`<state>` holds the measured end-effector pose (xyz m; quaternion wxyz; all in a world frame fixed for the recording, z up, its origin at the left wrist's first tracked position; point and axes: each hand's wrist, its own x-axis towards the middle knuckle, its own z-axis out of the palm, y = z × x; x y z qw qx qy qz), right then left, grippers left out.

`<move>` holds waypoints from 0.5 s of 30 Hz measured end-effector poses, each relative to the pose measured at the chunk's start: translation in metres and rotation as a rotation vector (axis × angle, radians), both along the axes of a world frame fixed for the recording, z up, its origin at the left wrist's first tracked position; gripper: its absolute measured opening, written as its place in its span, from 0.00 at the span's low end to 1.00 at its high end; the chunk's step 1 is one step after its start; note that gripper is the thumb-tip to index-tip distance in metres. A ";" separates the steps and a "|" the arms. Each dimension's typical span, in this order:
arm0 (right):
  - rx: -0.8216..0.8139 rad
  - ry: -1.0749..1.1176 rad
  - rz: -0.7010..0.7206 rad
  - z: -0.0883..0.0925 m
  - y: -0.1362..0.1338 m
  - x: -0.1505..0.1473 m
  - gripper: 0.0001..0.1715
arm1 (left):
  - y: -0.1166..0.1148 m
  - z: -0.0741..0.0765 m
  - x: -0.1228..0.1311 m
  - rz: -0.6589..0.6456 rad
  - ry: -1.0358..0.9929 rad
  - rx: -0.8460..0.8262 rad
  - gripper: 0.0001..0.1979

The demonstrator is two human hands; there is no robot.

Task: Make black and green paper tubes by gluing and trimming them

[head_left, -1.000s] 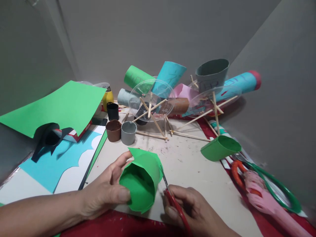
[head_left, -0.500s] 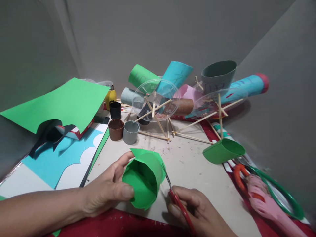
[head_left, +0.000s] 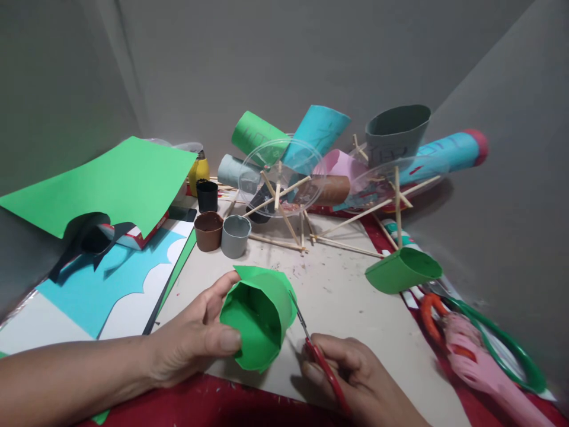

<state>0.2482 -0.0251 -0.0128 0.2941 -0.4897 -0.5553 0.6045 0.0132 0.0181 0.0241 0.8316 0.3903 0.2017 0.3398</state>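
1. The left hand point(head_left: 195, 341) pinches the green paper cup point(head_left: 258, 317) at its rim, just in front of the grey pot point(head_left: 235, 236).
2. The right hand point(head_left: 351, 379) is closed on red scissors point(head_left: 322, 365), blades touching the cup's right wall (light, easily crushed, best held at the rim).

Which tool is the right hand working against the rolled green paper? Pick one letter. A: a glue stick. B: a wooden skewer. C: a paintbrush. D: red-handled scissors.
D: the right hand grips red-handled scissors, blades at the edge of the rolled green paper that the left hand holds.
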 end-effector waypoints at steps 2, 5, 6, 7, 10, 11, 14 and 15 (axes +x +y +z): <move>-0.013 0.022 -0.007 0.001 0.000 0.000 0.34 | 0.000 0.000 0.000 -0.007 0.004 -0.001 0.44; -0.019 0.058 0.002 -0.001 -0.001 0.000 0.34 | -0.001 -0.001 0.000 0.000 0.014 -0.029 0.46; -0.016 0.057 0.004 -0.002 -0.002 0.000 0.33 | -0.001 -0.001 0.001 0.008 0.015 -0.038 0.47; -0.014 0.053 0.005 -0.002 -0.002 0.001 0.33 | -0.001 -0.001 0.001 0.008 0.013 -0.044 0.47; -0.013 0.025 0.006 -0.002 -0.003 0.001 0.34 | -0.001 0.001 0.001 -0.026 -0.016 -0.041 0.44; -0.014 0.022 0.008 -0.002 -0.002 0.001 0.34 | -0.001 0.002 0.001 -0.043 -0.028 -0.037 0.43; -0.012 0.016 0.010 -0.001 -0.001 -0.001 0.35 | 0.000 0.002 0.002 -0.063 -0.044 -0.039 0.40; -0.016 0.018 0.012 -0.001 -0.001 -0.001 0.35 | 0.000 0.001 0.002 -0.067 -0.043 -0.042 0.40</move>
